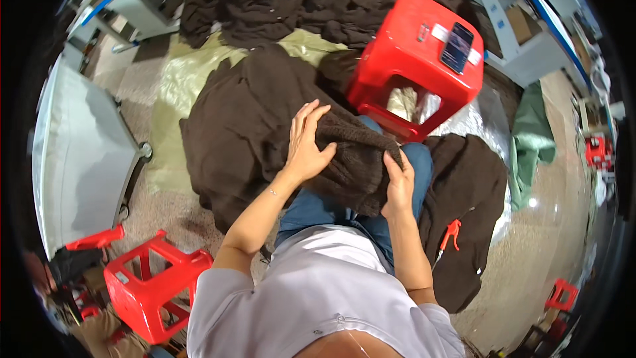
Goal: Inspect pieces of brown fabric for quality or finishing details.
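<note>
A dark brown fleece cloth (pixel 354 169) lies bunched across my lap, its fuzzy side showing in the folds. My right hand (pixel 399 185) grips its edge, thumb on top and the other fingers mostly hidden behind. Against the upper left of the folds rests my left hand (pixel 308 146), fingers stretched out and thumb apart. From there the fabric runs into a large smooth brown heap (pixel 232 119) on the left. More brown fabric (pixel 474 185) lies by my right leg, with a small red-handled tool (pixel 452 233) on it.
Just ahead stands a red plastic stool (pixel 424 26) bearing a phone (pixel 457 48). A second red stool (pixel 156 285) is at lower left, near a white wheeled cart (pixel 83 152). Yellowish plastic sheeting (pixel 172 139) lies under the heap. Brown cloth (pixel 265 0) covers the far floor.
</note>
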The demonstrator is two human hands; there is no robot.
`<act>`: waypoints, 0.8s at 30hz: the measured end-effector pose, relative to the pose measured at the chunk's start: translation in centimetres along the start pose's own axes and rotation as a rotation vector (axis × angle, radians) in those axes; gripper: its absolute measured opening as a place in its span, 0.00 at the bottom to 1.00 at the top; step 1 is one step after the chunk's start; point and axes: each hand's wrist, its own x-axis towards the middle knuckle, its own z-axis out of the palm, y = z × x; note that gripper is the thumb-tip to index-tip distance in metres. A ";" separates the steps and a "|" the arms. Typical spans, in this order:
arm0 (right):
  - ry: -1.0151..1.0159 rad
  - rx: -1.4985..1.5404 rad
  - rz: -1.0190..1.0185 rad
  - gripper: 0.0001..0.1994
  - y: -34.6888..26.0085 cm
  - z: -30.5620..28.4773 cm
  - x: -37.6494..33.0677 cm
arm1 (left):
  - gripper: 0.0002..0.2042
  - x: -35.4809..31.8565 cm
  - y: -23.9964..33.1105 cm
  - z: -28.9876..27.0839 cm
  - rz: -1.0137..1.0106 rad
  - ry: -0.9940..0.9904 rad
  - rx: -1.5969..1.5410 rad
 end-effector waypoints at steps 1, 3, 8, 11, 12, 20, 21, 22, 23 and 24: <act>-0.005 0.019 0.031 0.14 -1.5 -0.3 -0.7 | 0.36 -0.5 -2.5 1.5 -0.023 -0.118 0.057; -0.043 -0.029 0.071 0.14 -4.5 -1.3 -2.9 | 0.35 -1.9 -7.3 4.1 -0.149 -0.322 0.208; 0.361 -0.577 -0.487 0.17 -12.3 -4.5 -12.3 | 0.23 -1.2 -8.4 2.8 -0.036 -0.242 0.183; 0.720 -0.582 -0.801 0.19 -16.0 -13.1 -15.3 | 0.15 1.9 -0.9 -3.2 -0.315 -0.762 -0.395; 0.785 -0.441 -0.749 0.18 -17.9 -14.5 -16.4 | 0.14 2.5 4.8 -7.0 -0.333 -0.818 -0.441; 0.622 -1.142 -0.361 0.07 -17.9 -21.0 -11.3 | 0.17 1.3 5.1 -4.6 -0.330 -0.987 -0.692; 0.513 -1.255 -0.333 0.08 -16.2 -23.4 -10.7 | 0.17 0.6 3.3 -3.5 -0.319 -0.991 -0.691; 0.382 -1.239 -0.349 0.09 -13.7 -27.1 -10.4 | 0.16 -0.1 1.9 -2.5 -0.099 -0.778 -0.244; 0.389 -1.286 -0.232 0.11 -11.9 -27.5 -10.4 | 0.16 -0.9 0.5 -1.7 0.107 -0.531 0.196; 0.354 -1.370 -0.250 0.12 -10.0 -28.1 -10.4 | 0.16 -1.8 -1.2 -1.1 0.110 -0.528 0.198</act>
